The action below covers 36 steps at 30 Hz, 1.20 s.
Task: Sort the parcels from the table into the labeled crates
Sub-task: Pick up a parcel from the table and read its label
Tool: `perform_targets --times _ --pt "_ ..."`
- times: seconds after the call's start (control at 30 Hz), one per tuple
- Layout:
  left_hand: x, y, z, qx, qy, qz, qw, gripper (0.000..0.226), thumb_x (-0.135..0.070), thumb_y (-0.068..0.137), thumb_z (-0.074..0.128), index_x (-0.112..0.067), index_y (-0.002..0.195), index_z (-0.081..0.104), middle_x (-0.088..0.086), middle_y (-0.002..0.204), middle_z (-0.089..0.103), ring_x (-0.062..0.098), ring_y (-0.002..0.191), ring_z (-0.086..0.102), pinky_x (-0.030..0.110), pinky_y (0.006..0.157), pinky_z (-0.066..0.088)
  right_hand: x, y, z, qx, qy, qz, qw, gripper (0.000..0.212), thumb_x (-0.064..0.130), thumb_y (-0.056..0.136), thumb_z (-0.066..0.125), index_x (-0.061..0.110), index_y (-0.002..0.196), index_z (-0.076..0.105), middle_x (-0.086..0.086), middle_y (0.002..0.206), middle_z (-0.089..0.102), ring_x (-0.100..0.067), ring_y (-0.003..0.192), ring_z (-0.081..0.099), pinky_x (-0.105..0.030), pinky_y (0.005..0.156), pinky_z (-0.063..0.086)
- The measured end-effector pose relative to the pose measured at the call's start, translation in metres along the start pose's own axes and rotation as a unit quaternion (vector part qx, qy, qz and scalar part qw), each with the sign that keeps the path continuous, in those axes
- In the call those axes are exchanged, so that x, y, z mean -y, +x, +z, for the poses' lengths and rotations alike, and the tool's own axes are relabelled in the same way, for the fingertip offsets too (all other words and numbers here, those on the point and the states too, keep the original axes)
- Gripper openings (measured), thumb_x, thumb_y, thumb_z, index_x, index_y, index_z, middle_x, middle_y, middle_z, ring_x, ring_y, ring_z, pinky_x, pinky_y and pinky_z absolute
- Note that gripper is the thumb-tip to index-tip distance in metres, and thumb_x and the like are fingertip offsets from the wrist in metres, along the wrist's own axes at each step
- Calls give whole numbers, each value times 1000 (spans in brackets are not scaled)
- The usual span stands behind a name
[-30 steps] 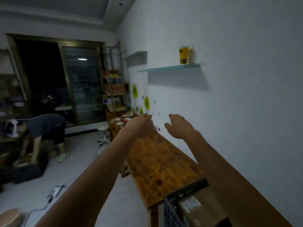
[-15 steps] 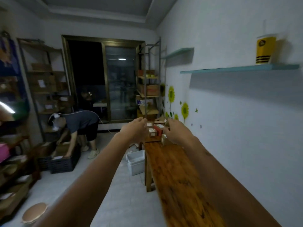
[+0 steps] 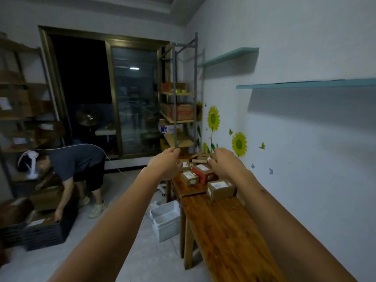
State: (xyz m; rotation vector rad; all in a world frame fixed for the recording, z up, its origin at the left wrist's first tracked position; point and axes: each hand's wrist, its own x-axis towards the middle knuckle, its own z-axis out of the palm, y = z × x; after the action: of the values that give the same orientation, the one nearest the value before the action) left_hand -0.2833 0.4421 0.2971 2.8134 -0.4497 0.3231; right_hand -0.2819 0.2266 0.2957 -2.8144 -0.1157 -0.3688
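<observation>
Both hands (image 3: 164, 165) (image 3: 224, 163) reach over parcels (image 3: 220, 189) on the table (image 3: 230, 237).

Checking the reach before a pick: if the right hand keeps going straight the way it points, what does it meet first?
Probably the red parcel just below and beyond the right hand; depth is unclear, so the stacked brown parcels behind could come first.

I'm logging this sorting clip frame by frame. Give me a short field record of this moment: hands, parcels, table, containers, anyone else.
left hand: raised over the table's far end, fingers loosely curled, holding nothing
right hand: reaching over the parcels, grasp unclear
parcels: brown box nearest, red box behind it, smaller brown ones beyond
table: wooden, along the right wall
white bin: on the floor left of the table
other person: bent over a black crate
</observation>
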Motion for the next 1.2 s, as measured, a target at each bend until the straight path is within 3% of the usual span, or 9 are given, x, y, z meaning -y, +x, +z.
perform_targets --times 0.2,0.37,0.63,0.83,0.97,1.2 --pt "64 140 40 8 2 9 1000 56 -35 104 45 -19 155 29 3 161 30 24 142 40 41 111 39 -26 142 55 0 -3 16 1000 45 32 105 39 8 143 44 -15 146 47 -31 131 47 -41 102 44" --pt "112 256 85 32 11 -16 999 58 -38 105 43 -18 157 25 4 165 22 25 146 34 41 114 35 -63 262 105 -14 24 10 1000 38 27 105 34 7 135 48 -17 139 52 -32 123 51 -40 93 46" --pt "174 429 122 45 -7 -33 998 56 -38 105 42 -19 156 29 5 163 27 26 143 37 44 114 38 -92 425 137 -27 43 27 998 44 26 108 37 2 145 45 -19 146 50 -34 132 48 -40 106 42" --pt "214 550 197 97 9 -2 995 55 -35 106 40 -17 156 26 5 163 27 25 145 34 41 115 34 -142 526 217 4 63 111 992 37 29 107 40 3 130 53 -20 134 55 -35 120 54 -34 84 41" --pt "253 636 260 138 -8 41 990 54 -36 105 41 -18 155 30 7 158 35 27 138 43 41 110 40 -162 583 260 12 57 178 982 49 34 108 38 4 147 41 -20 150 45 -35 136 46 -42 107 41" --pt "240 747 354 238 -34 177 955 56 -34 106 40 -10 155 29 15 157 37 34 137 44 40 109 39 -208 615 307 23 50 333 941 45 25 109 36 4 149 39 -21 151 44 -34 137 45 -35 109 34"
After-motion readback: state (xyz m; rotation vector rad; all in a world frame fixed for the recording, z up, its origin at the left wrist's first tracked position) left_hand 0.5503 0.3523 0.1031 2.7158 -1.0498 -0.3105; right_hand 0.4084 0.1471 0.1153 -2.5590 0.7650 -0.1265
